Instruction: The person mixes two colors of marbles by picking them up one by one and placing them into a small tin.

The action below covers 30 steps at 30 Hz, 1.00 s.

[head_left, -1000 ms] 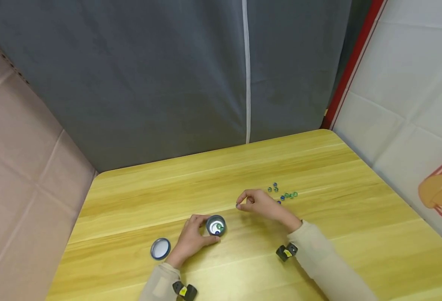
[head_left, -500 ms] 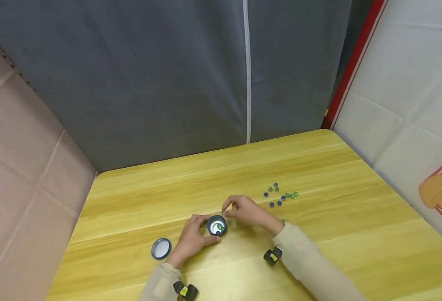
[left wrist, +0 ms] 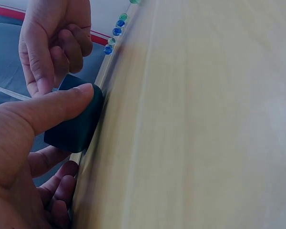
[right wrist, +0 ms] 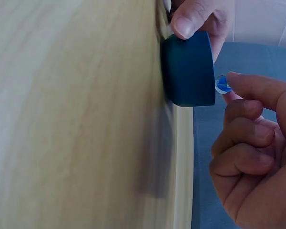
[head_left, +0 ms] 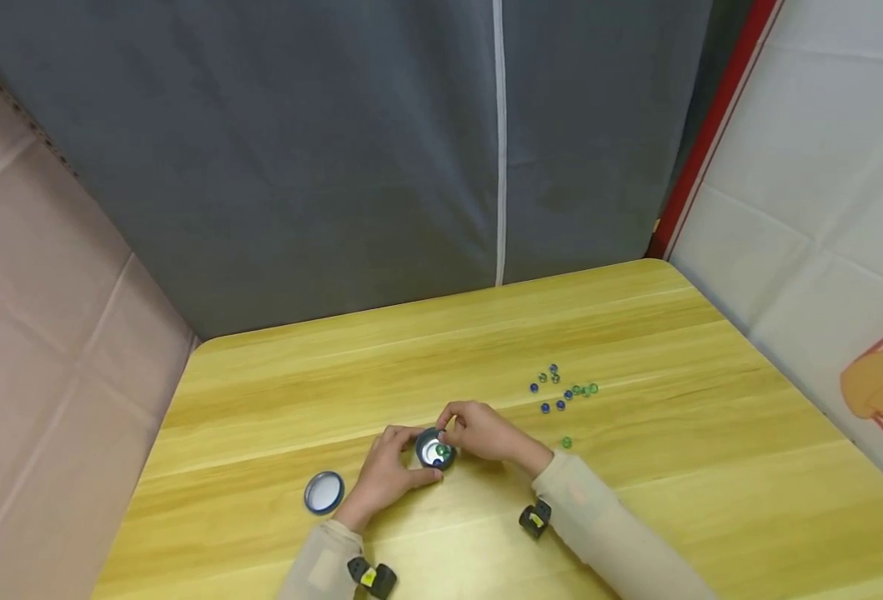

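My left hand (head_left: 391, 475) grips a small round dark tin (right wrist: 188, 71) standing on the table, thumb on the near side and fingers on the far side. Inside it, the head view shows a few green and blue marbles (head_left: 442, 450). My right hand (head_left: 486, 431) pinches a clear marble with blue inside (right wrist: 222, 85) between thumb and index finger, right at the tin's open mouth. Its other fingers are curled into the palm. Left of the left hand lies the tin's round lid (head_left: 324, 492), with a blue rim and pale inside.
Several loose blue, green and clear marbles (head_left: 561, 405) lie on the wooden table (head_left: 298, 383) beyond the right hand. One green marble (head_left: 567, 442) sits apart, close to the right sleeve. A grey curtain (head_left: 336, 167) hangs behind the table.
My right hand has carried its marble leftward from the table to the tin's mouth, uncovering several marbles. My left hand has stayed around the tin.
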Available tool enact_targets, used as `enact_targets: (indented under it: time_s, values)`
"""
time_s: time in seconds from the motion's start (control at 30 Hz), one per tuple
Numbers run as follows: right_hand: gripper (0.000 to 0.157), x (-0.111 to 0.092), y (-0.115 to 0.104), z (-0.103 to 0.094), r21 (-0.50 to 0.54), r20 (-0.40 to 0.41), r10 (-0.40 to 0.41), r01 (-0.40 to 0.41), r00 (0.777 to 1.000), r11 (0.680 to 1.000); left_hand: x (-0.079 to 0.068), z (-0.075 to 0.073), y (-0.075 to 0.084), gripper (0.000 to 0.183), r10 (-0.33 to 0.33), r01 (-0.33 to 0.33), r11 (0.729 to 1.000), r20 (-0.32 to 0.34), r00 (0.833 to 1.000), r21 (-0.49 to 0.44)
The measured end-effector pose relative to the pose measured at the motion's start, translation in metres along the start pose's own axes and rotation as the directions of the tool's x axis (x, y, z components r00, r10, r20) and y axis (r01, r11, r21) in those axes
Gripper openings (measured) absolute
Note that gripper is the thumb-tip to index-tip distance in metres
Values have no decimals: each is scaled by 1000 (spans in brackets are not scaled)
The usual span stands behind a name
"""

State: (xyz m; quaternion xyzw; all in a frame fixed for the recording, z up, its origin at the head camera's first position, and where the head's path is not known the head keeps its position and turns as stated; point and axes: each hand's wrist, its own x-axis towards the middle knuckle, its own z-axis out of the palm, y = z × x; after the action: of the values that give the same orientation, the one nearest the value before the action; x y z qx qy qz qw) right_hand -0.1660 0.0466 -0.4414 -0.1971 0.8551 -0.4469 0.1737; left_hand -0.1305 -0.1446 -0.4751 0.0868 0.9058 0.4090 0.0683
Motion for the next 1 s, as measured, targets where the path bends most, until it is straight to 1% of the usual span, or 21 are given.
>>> enact_targets:
  time_s: [0.23, 0.33, 0.43, 0.67, 0.87, 1.0]
  values:
    - [10, 1, 3, 0, 15, -3, 19, -19, 1000, 1000, 1, -2, 4, 60, 15, -15, 1000, 4, 1000, 2]
    - [10, 2, 4, 0, 19, -4, 26, -26, 1000, 999, 1, -3, 4, 60, 10, -10, 1000, 0, 1000, 4]
    - [10, 2, 4, 2, 28, -2, 35, -35, 999, 999, 0, -2, 4, 61, -10, 10, 1000, 5, 1000, 2]
    - [10, 0, 5, 2, 44, -6, 38, -37, 999, 998, -1, -2, 4, 62, -16, 16, 1000, 16, 1000, -4]
    - [11, -3, 6, -1, 53, -20, 33, -32, 999, 998, -1, -2, 4, 62, -19, 19, 1000, 11, 1000, -11]
    - [11, -6, 6, -5, 55, -36, 50, -47, 998, 997, 0, -2, 4, 63, -21, 21, 1000, 9, 1000, -5]
